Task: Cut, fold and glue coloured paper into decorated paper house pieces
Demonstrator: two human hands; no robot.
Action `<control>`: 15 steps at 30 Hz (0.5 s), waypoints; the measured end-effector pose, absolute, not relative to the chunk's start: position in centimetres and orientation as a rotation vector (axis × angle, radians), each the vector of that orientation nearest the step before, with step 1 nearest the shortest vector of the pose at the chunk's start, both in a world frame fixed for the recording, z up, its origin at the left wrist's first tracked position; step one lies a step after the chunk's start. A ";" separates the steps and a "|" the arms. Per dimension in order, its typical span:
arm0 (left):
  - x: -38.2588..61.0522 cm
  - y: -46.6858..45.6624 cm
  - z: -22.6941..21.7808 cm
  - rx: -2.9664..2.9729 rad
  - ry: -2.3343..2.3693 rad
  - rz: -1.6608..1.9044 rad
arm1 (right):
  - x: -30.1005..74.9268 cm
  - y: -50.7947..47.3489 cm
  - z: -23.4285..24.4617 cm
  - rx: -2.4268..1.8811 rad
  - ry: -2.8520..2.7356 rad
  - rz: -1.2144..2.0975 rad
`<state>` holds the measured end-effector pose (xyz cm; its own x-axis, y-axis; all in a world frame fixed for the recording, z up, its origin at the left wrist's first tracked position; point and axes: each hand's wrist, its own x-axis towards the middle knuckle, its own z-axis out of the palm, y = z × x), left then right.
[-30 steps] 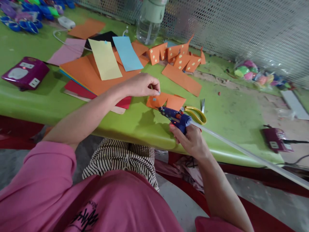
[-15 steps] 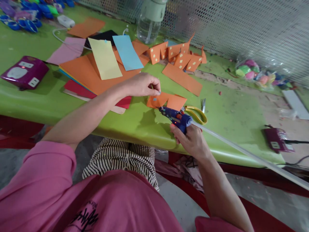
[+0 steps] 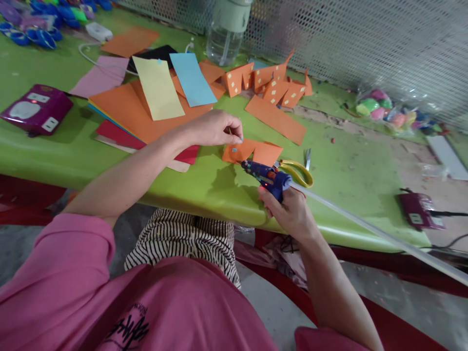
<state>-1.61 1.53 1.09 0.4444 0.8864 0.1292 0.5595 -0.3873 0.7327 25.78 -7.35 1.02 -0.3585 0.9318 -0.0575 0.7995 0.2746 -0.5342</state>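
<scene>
The green table spans the frame's middle. At upper left lies one stack of orange sheets, topped by one yellow strip and one blue strip. At centre lies one orange cut-out. The left hand hovers at its left end, fingertips pinched together (anything between them is too small to tell). The right hand, lower centre, is wrapped tightly around one blue glue gun, whose nozzle is aimed at the cut-out's near edge. One pair of yellow-handled scissors lies just behind.
</scene>
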 end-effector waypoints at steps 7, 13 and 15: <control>-1.6 1.5 1.1 2.080 1.202 0.693 | 25.6 -7.4 1.1 -1.653 -2.282 0.745; -1.7 1.5 0.9 2.074 1.187 0.702 | 25.6 -7.5 1.2 -1.687 -2.253 0.752; -1.7 1.5 0.9 2.074 1.190 0.699 | 25.7 -7.5 1.2 -1.671 -2.254 0.772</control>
